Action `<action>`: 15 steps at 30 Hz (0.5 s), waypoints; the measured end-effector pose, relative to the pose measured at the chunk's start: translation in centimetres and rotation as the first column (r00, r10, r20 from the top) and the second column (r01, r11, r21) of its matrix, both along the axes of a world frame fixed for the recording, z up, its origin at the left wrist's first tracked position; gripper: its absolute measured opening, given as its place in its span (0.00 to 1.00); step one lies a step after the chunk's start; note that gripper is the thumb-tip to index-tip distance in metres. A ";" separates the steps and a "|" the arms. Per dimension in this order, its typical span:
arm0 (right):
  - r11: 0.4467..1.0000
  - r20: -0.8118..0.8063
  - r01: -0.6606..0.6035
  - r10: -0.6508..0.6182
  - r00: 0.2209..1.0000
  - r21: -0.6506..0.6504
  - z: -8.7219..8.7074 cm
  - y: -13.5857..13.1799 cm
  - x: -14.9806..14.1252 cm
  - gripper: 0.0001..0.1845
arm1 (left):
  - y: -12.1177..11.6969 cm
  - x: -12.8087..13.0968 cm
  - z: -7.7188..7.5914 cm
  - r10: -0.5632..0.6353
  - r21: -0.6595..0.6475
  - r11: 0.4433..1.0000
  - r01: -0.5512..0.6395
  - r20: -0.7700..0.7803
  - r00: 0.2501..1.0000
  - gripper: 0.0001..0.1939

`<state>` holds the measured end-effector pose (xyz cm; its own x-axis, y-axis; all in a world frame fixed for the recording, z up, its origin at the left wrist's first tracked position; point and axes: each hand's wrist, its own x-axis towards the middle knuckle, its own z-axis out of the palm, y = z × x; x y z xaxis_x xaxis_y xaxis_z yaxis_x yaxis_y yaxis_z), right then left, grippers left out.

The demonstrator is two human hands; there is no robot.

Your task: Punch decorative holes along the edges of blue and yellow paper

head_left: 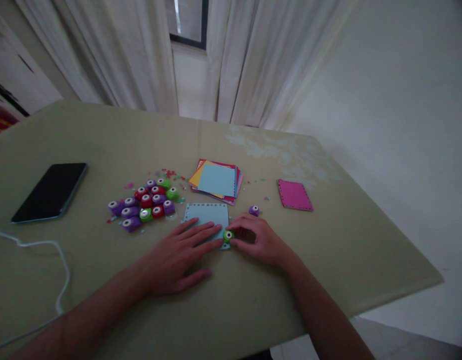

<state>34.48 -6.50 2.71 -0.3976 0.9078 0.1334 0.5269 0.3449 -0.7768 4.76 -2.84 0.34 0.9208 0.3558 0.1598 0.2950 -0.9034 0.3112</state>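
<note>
A light blue paper square [211, 213] lies in front of me, with small holes along its top and side edges. My left hand [176, 256] rests flat on it, fingers spread. At the sheet's lower right edge, my right hand [261, 239] pinches a small green paper punch [228, 236] between thumb and fingers. A purple paper punch [254, 210] stands just beyond the right hand. Left of the sheet sits a cluster of red, purple and green paper punches [146, 201]. The part of the sheet under my left fingers is hidden.
Behind the sheet lies a stack of coloured paper squares [217, 179]. A magenta square with a punched edge [295, 195] is to the right. Paper bits [168, 173] are scattered around the punches. A dark tablet [52, 192] and a white cable [63, 265] occupy the left side.
</note>
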 end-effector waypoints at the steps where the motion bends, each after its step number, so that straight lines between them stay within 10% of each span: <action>1: 1.000 -0.012 0.002 -0.003 1.000 -0.014 0.0 0.0 0.1 0.13 | 0.0 0.0 0.0 0.003 0.004 1.000 -0.003 0.005 1.000 0.35; 15: 0.994 -0.081 0.021 -0.031 0.996 -0.111 0.1 -0.1 0.6 0.13 | -0.3 0.1 0.5 0.000 0.002 1.000 0.000 0.076 0.997 0.27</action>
<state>35.10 -6.58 2.83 -0.3653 0.9287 0.0641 0.4669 0.2424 -0.8505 4.85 -3.11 0.82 0.9061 0.3553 0.2296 0.2707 -0.9041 0.3307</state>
